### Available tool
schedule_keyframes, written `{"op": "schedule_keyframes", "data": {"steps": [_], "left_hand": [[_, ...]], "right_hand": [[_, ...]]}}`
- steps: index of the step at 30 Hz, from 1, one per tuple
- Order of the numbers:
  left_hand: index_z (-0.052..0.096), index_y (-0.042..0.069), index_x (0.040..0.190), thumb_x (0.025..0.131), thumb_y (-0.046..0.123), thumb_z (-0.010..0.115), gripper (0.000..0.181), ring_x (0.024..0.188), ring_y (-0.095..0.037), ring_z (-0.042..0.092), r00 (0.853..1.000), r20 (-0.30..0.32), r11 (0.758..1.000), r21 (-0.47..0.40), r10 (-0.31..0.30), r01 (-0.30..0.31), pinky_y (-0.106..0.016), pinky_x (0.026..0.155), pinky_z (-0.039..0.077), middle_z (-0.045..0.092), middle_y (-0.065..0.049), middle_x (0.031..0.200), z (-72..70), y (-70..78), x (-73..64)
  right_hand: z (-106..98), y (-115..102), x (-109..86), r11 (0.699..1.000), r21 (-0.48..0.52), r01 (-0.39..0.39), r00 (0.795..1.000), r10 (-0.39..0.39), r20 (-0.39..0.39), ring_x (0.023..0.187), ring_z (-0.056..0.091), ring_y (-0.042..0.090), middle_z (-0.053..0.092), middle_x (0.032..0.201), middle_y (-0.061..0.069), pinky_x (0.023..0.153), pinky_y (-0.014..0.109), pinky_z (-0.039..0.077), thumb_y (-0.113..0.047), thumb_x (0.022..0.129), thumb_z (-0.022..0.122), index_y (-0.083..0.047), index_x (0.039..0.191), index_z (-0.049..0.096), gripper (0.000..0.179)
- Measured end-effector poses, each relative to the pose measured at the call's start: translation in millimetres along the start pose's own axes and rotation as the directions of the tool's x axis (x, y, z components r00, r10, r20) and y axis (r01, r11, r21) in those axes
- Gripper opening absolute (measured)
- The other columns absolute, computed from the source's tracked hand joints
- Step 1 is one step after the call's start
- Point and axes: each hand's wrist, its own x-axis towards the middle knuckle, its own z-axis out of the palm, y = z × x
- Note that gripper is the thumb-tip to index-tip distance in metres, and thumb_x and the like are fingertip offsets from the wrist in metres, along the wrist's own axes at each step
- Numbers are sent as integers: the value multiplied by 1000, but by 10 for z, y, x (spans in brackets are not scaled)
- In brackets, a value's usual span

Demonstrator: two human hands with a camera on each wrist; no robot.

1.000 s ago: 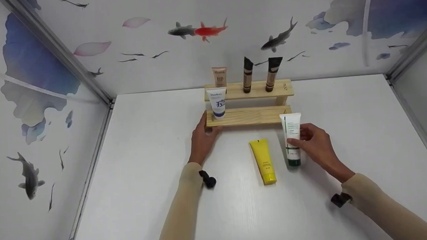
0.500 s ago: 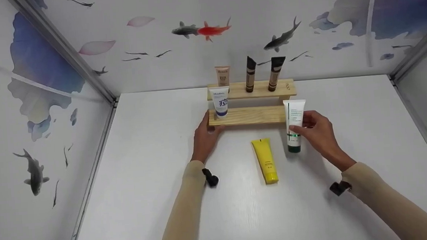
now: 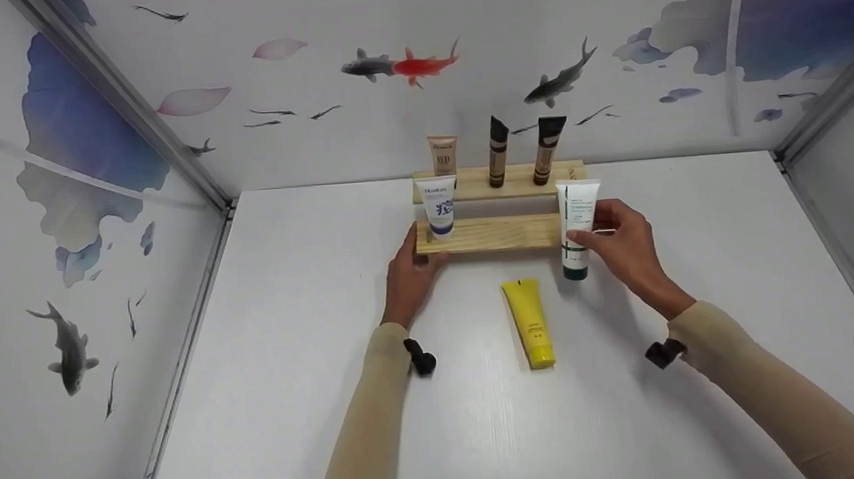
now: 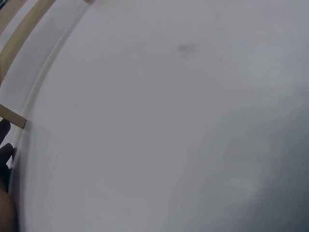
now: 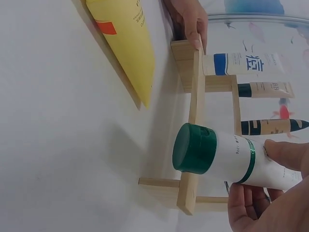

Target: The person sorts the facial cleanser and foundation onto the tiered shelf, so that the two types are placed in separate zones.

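My right hand [image 3: 626,244] pinches a white squeeze tube [image 3: 579,206] between thumb and fingers, its dark green cap [image 5: 194,148] pointing down. The tube is upright in front of the right end of a two-tier wooden display rack [image 3: 502,234]. At the rack's left end my left hand [image 3: 409,282] grips the lower shelf, thumb along the front edge. A white and blue tube [image 3: 437,205] stands on that shelf close to the left hand. Nearer to me, a yellow tube [image 3: 529,326] lies flat on the table. Only slivers of left fingers [image 4: 5,154] show in the left wrist view.
On the upper shelf stand a beige BB tube [image 3: 443,156] and two slim brown tubes with black tops, a left one [image 3: 497,159] and a right one [image 3: 546,156]. Behind the rack rises a back wall [image 3: 300,151] printed with fish.
My right hand has carried the white tube away from me, up to the rack's lower shelf. The left hand keeps its grip on the rack, and the yellow tube lies where it was.
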Motion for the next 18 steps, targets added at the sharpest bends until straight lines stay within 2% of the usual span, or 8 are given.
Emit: {"op": "schedule_keyframes", "data": {"steps": [6, 10, 13, 18], "left_hand": [[31, 19, 176, 104, 53, 76, 92, 145, -19, 56, 1000, 0, 1000, -11, -9, 9, -42, 124, 41, 51, -4, 169, 2, 0, -5], [30, 20, 176, 104, 54, 75, 92, 156, -21, 46, 1000, 3, 1000, -8, -11, 11, -41, 129, 35, 47, -3, 172, -2, 2, -10], [30, 20, 176, 104, 55, 75, 92, 153, -20, 49, 1000, 4, 1000, -3, -7, 7, -41, 127, 37, 48, -3, 171, -5, -2, -7], [31, 15, 175, 104, 53, 76, 92, 133, -20, 61, 1000, 1, 1000, -9, 13, -13, -44, 118, 46, 55, -7, 166, -10, -5, -10]], "right_hand": [[75, -47, 85, 999, 20, 43, 999, -43, -4, 119, 64, 26, 68, 136, 14, 103, 28, 56, -16, 100, 84, 0, 146, 61, 54], [135, -84, 136, 998, 17, 62, 998, -62, -3, 119, 64, 26, 68, 137, 14, 108, 34, 56, -15, 101, 84, -1, 146, 61, 53], [181, -117, 168, 997, 25, 67, 998, -67, -2, 119, 64, 25, 68, 137, 13, 109, 37, 56, -15, 100, 84, -1, 145, 61, 52], [261, -159, 211, 994, 59, 93, 996, -93, 3, 118, 65, 24, 69, 134, 13, 106, 33, 56, -13, 99, 85, 0, 143, 63, 51]]}}
